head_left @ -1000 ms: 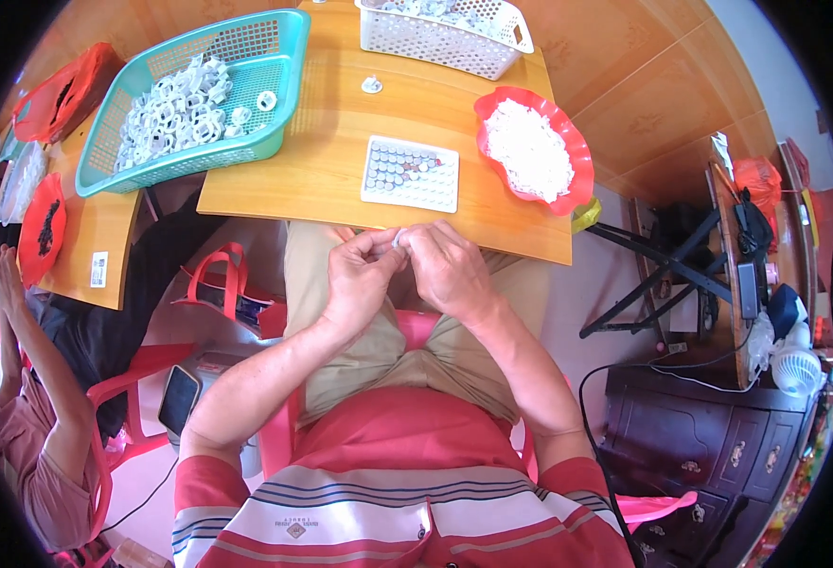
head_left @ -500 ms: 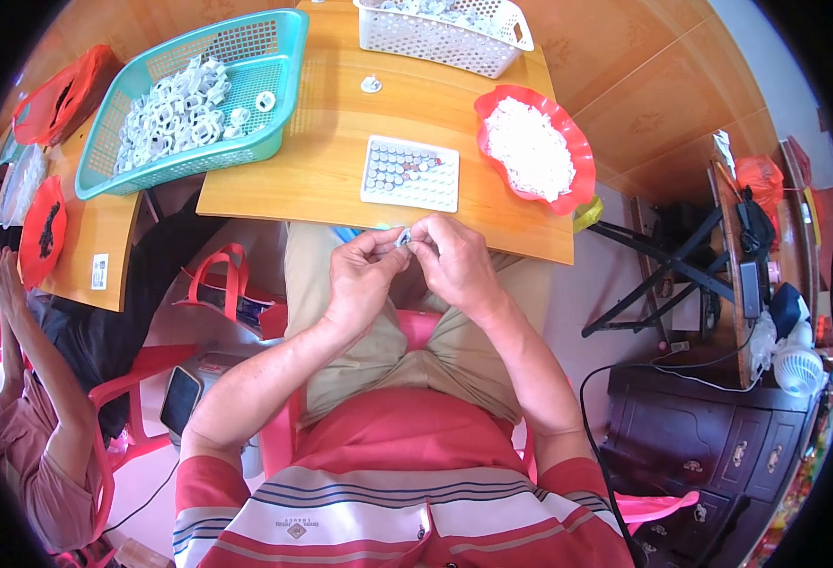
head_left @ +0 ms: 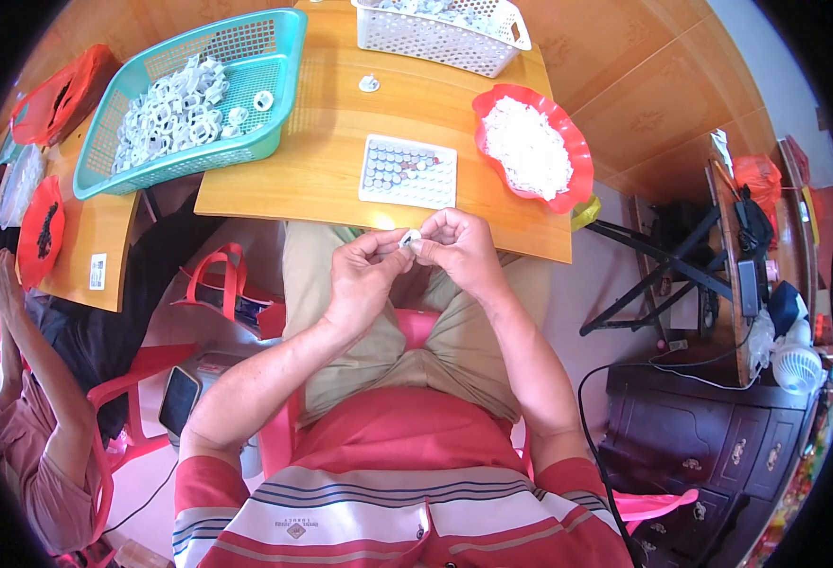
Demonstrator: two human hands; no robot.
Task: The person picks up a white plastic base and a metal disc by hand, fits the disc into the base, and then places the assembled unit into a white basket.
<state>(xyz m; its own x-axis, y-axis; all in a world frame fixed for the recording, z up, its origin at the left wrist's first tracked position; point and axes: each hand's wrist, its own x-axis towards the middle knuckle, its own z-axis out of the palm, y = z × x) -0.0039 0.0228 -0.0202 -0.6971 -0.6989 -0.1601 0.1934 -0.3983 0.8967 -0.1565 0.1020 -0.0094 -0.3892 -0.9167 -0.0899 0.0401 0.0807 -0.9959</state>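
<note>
Whitish small part (head_left: 410, 239) is pinched by left hand (head_left: 360, 281) and right hand (head_left: 464, 254), forearms (head_left: 267, 381) angled inward

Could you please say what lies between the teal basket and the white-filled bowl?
The head view shows a white tray and a small white part.

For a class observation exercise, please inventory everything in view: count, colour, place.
Teal basket: 1, teal, table's left end
Ring parts: many, pale grey, teal basket
White basket: 1, white, table's far edge
Red dish: 1, red, table's right
White pieces: many, white, red dish
Tray: 1, white, table's near edge
Round pieces: many, mostly grey, tray
Loose part: 1, whitish, beyond the tray
Tables: 2, brown, ahead and left
Tote bag: 1, red-handled, left of lap
Co-worker: 1, brownish top, far left
Fan: 1, white, far right
Cabinet: 1, dark brown, lower right
Held part: 1, pale grey, between both hands
Left hand and right hand: 2, bare, gripping that part
</note>
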